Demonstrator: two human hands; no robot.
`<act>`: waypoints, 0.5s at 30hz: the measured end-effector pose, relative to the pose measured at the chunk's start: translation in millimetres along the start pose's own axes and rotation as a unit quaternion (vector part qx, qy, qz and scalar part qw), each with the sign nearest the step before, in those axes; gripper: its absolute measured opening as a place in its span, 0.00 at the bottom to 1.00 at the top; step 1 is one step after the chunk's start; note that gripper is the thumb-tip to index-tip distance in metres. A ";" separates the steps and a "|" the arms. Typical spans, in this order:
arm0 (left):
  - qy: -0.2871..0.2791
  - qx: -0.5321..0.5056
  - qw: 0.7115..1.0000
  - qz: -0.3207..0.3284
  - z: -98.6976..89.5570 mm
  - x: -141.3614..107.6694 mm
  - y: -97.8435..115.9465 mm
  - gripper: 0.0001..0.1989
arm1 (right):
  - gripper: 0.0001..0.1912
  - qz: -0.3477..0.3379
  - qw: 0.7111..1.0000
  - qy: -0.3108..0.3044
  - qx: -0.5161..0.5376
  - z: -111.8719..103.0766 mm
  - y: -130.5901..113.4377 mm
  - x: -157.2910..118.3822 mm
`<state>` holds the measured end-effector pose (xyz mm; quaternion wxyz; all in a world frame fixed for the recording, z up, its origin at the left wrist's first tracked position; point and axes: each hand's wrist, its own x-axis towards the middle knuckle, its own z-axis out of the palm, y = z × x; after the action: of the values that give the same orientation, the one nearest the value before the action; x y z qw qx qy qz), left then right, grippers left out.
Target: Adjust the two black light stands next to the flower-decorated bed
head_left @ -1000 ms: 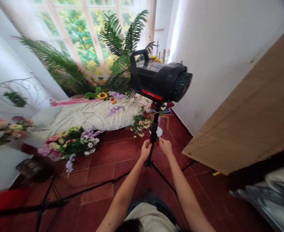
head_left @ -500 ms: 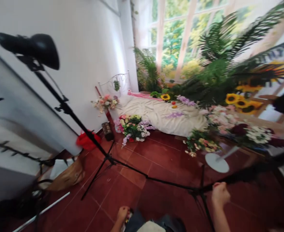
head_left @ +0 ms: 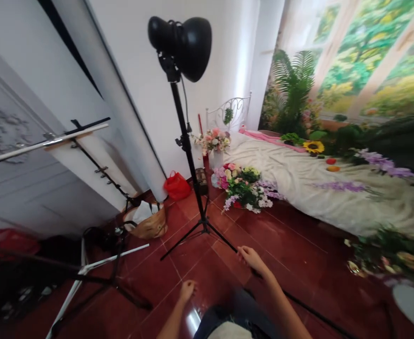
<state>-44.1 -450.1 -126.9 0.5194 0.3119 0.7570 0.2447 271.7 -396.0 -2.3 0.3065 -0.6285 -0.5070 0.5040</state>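
Observation:
My left hand (head_left: 188,289) is low in the middle of the view, its fingers curled in, with nothing visible in it. My right hand (head_left: 250,260) reaches forward above the floor with fingers loosely bent and apart. Its fingertips overlap the end of one leg of a black light stand (head_left: 189,165); whether they touch it I cannot tell. The stand is upright on a spread tripod base and carries a black lamp head (head_left: 182,47) at its top. A second black pole (head_left: 313,310) runs behind my right forearm.
A bed with a cream cover (head_left: 298,188) fills the right. Flower bunches (head_left: 245,186) stand beside it. A red bag (head_left: 177,186) and a woven basket (head_left: 150,223) lie by the wall. At left, a white stand (head_left: 83,270) spreads its legs across the tiled floor.
My view has turned left, so the light stand now appears nearer the middle. My right hand has moved in toward my left, and its fingers have loosened.

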 end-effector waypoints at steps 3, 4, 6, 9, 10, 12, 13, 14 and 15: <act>-0.008 -0.066 0.996 0.057 3.1 29.5 38.7 0.11 | 0.24 -0.037 0.999 -0.032 -0.016 13.3 -25.8 47.9; -0.011 -0.085 0.993 0.082 4.2 39.8 55.5 0.12 | 0.24 -0.041 0.998 -0.041 -0.018 16.2 -34.9 66.2; -0.012 -0.114 0.983 0.141 4.4 60.6 96.9 0.14 | 0.25 -0.038 0.998 -0.055 -0.022 20.9 -55.9 105.6; 0.018 -0.146 0.961 0.234 0.0 89.8 179.5 0.16 | 0.25 -0.034 0.997 -0.066 -0.022 25.8 -96.0 169.2; 0.037 -0.157 0.951 0.265 -1.9 98.3 211.3 0.16 | 0.25 -0.037 0.997 -0.069 -0.020 26.6 -111.5 190.8; 0.083 -0.188 0.923 0.324 -3.7 113.0 277.6 0.17 | 0.26 -0.042 0.996 -0.071 -0.017 26.7 -144.0 233.6; 0.102 -0.209 0.908 0.349 -3.2 119.2 310.3 0.18 | 0.26 -0.039 0.997 -0.067 -0.016 26.1 -160.3 254.5; 0.109 -0.226 0.892 0.377 -1.6 124.8 341.6 0.20 | 0.26 -0.034 0.997 -0.060 -0.016 25.5 -175.9 274.9; 0.111 -0.240 0.876 0.403 1.0 130.0 370.6 0.22 | 0.27 -0.027 0.998 -0.053 -0.019 24.9 -190.7 294.5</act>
<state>3.0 -101.5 47.8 0.3477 0.4262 0.5364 0.6401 179.1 -63.7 66.0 0.2810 -0.5927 -0.5490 0.5180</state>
